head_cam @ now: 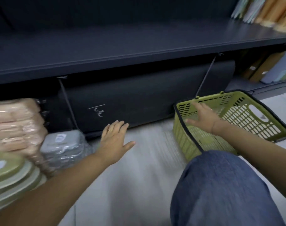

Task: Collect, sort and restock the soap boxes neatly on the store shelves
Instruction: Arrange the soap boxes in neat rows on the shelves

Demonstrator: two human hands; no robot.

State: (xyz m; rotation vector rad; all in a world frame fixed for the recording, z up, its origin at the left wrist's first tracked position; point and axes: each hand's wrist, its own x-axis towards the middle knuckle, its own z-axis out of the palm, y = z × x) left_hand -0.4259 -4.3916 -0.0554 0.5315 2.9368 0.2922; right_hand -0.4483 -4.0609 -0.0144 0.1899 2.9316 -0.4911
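Note:
Wrapped packs of pink soap boxes (15, 126) are stacked on the floor at the far left, blurred by motion. Grey wrapped packs (62, 144) lie beside them, and green and white packs (10, 173) fill the lower left corner. My left hand (113, 141) hovers open over the pale floor in front of the dark shelf base, fingers spread, holding nothing. My right hand (202, 118) reaches with straight fingers into a green plastic basket (236, 118) on the floor at the right; the basket looks empty. More soap boxes (266, 10) stand on the shelf at the top right.
A long dark shelf board (122, 46) spans the view with nothing on most of it. Below it is a dark base panel (139, 98) with chalk marks. Boxes (275, 67) stand on the lower shelf at the right. My knee (220, 190) in blue jeans fills the lower right.

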